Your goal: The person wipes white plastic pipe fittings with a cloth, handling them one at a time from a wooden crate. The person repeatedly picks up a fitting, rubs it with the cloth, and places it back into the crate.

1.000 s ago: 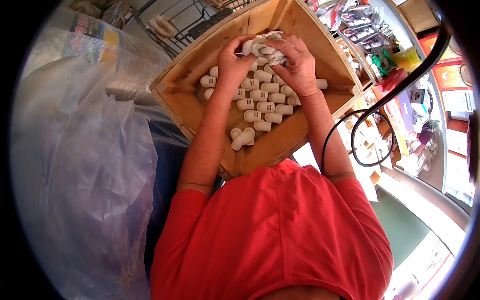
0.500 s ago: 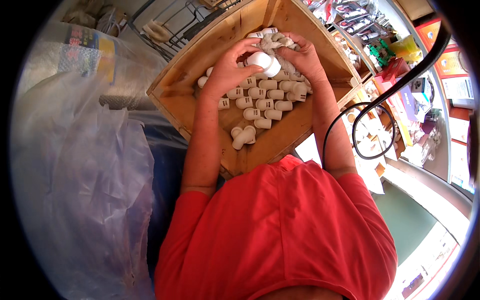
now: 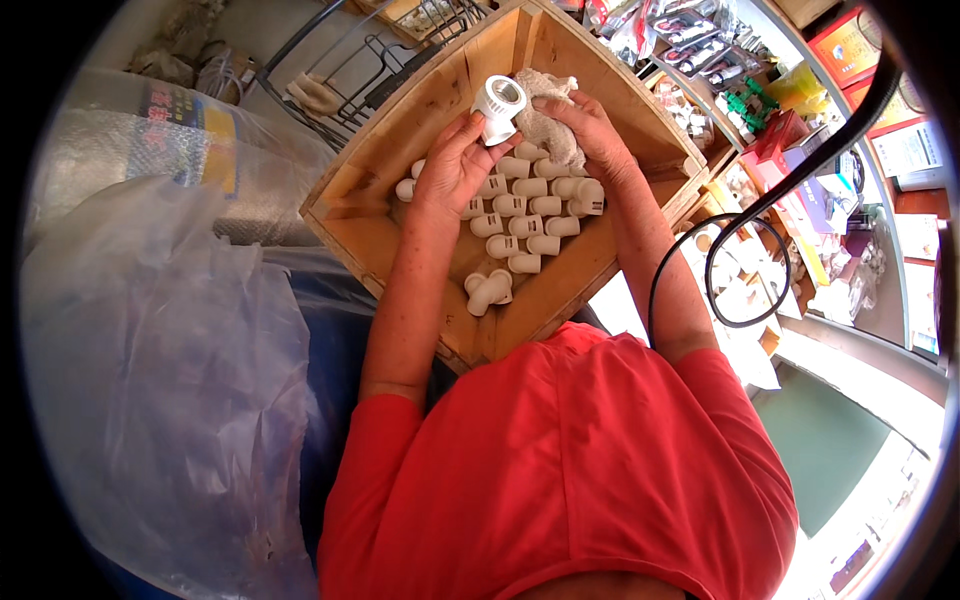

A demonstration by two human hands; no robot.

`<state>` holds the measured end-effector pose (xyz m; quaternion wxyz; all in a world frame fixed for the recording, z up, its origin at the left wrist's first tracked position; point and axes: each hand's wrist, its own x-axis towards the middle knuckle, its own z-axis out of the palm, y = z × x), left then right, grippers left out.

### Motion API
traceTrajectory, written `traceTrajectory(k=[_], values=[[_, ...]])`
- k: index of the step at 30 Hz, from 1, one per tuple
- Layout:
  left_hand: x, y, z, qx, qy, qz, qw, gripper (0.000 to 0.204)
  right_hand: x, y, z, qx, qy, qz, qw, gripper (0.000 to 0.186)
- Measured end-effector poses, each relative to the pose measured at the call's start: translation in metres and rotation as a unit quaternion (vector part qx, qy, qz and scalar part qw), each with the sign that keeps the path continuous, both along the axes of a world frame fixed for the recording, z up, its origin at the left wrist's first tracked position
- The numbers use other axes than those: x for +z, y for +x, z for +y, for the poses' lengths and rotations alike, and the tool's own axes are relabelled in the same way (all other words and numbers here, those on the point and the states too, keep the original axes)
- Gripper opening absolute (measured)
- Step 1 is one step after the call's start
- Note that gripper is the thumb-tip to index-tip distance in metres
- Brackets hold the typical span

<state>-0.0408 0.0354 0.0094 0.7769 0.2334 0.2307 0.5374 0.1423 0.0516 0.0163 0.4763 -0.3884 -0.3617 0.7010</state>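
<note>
My left hand (image 3: 455, 165) grips a white plastic pipe elbow (image 3: 499, 108) with a metal threaded opening turned upward. Beside it, my right hand (image 3: 592, 135) is closed on a crumpled off-white cloth (image 3: 546, 118), which hangs just right of the elbow. Both hands are above a wooden box (image 3: 420, 115). Rows of white pipe elbows (image 3: 509, 205) lie on its floor, and a separate little cluster of fittings (image 3: 488, 292) sits toward the near corner. My wrists and the cloth hide some of the fittings.
Clear plastic sheeting (image 3: 170, 370) and a wrapped roll (image 3: 200, 130) are on the left. Beyond the box stands a black wire rack (image 3: 375, 60). Shelves with packaged goods (image 3: 700, 50) line the right, where a black cable (image 3: 800, 170) loops near my right arm.
The elbow has turned so its threaded opening shows, and it has moved up and slightly left. The cloth has come away from it and hangs looser in my right hand.
</note>
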Motion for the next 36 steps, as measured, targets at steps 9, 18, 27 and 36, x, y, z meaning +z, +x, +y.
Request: traceTrajectory(k=[9,18,27,36], values=[[-0.002,0.006,0.001,0.095,0.044,0.135,0.985,0.027,-0.02,-0.002,0.006,0.005,0.006,-0.087,0.996,0.04],[-0.012,0.009,0.008,0.268,0.233,0.398,0.846,0.037,0.002,0.001,-0.002,0.081,-0.028,-0.043,0.995,0.055],[0.006,0.014,-0.001,0.221,0.297,0.571,0.733,0.035,-0.008,-0.002,0.0,-0.074,0.181,-0.111,0.974,0.029],[0.009,0.013,-0.004,0.189,0.242,0.538,0.785,0.034,-0.019,0.013,0.011,-0.164,0.083,-0.16,0.97,0.038]])
